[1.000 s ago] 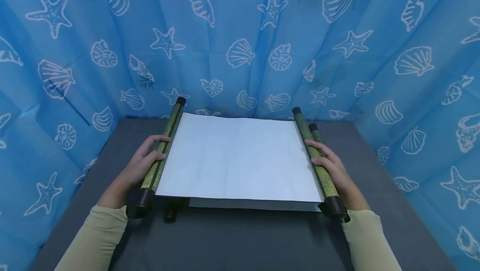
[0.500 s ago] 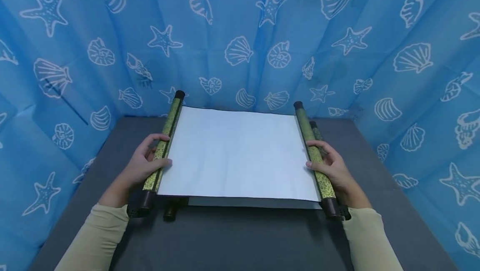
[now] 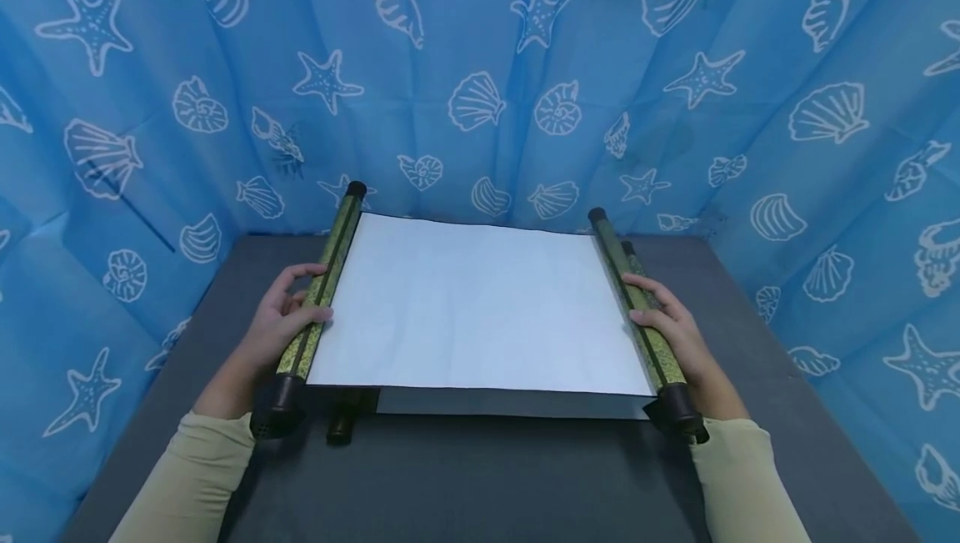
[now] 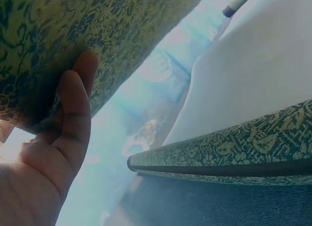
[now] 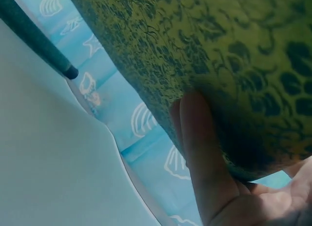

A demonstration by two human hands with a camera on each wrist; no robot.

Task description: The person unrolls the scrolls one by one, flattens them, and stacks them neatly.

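Note:
A scroll with a white sheet [image 3: 480,309] is held above the table between two rolls, wrapped in green-gold patterned fabric with dark end knobs. My left hand [image 3: 268,330] grips the left roll [image 3: 330,284], thumb near its inner edge. On the other side, my right hand [image 3: 678,334] holds the right roll [image 3: 611,247] between thumb and fingers. Both wrist views show fingers [image 4: 75,106] curled beneath the patterned rolls. Under it lies a second scroll, its pale sheet [image 3: 517,404] largely covered; one of its rolls [image 4: 224,153] shows in the left wrist view.
The dark grey table [image 3: 480,476] carries the lower scroll, whose left knob [image 3: 340,429] pokes out in front. A blue curtain [image 3: 480,159] printed with white shells and starfish hangs behind the table and along both sides.
Both hands have kept hold of the upper scroll. Its rolls drew slightly together, then spread apart again. Both thumbs reached further over the rolls half a second ago and have since drawn back.

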